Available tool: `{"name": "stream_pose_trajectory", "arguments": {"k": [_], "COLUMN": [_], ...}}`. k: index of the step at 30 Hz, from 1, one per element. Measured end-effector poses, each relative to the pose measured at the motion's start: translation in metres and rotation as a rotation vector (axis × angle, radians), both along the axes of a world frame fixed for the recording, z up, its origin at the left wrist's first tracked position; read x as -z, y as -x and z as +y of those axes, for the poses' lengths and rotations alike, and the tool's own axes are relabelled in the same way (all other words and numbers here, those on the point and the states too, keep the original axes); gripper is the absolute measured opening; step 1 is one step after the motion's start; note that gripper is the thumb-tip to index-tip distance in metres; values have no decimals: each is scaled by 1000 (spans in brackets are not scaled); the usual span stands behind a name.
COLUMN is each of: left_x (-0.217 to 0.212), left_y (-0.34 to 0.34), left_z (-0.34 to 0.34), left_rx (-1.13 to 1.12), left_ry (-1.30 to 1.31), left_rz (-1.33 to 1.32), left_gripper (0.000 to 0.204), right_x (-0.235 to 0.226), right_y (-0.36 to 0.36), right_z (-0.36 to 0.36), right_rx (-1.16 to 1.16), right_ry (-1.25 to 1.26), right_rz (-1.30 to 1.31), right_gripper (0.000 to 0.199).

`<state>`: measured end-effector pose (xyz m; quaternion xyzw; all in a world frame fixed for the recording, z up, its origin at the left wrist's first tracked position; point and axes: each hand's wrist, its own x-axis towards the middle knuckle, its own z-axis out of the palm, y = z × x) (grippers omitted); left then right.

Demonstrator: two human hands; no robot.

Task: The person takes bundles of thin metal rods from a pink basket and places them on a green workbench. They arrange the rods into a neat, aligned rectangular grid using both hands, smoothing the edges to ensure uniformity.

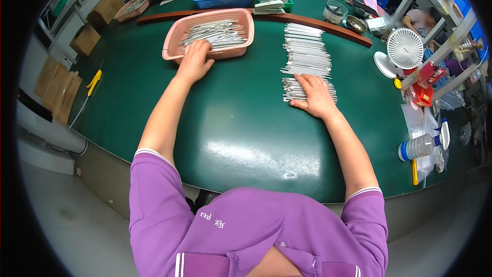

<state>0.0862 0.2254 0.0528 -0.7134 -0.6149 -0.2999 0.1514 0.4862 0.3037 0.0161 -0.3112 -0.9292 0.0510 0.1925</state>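
Purple shirt (251,213) noted nearest the camera, with a green table (246,102) beyond it. Step in hand judged to be the laying-out of thin metal rods (307,51) in parallel order on the table, supplied from a pink basket (237,53). Left hand (193,62) is bent over the basket's near rim, fingertips at the loose rods (218,33); whether any are gripped cannot be told. Right hand (318,97) is laid palm down, fingers spread and unclenched, on the nearest part of the laid-out group. Next move judged to call for rods to be lifted clear of the rim and aligned with that group. Containers: rods are heaped crosswise in the pink basket; small metallic pieces are held in a smaller basket (134,14), far left; contents of the blue tray (204,3) not made out.
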Motion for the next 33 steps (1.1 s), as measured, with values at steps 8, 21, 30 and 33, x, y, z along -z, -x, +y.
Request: {"name": "stream_pose_trajectory", "arguments": {"k": [8, 21, 30, 33], "left_x": [15, 19, -22, -4], "left_y": [-93, 123, -180, -278], "left_z": [-140, -521, -212, -166], "left_rx": [285, -2097, 311, 788], "left_ry": [328, 642, 657, 680], "left_rz": [69, -98, -167, -5], "left_gripper": [30, 42, 55, 62], "right_x": [5, 7, 7, 10], "right_y": [0, -5, -7, -5], "right_z": [4, -4, -2, -3], "right_rx": [-3, -28, 12, 8], "right_ry": [-2, 1, 35, 8], "right_rz": [7, 85, 63, 84], "right_gripper": [82, 78, 78, 78]}}
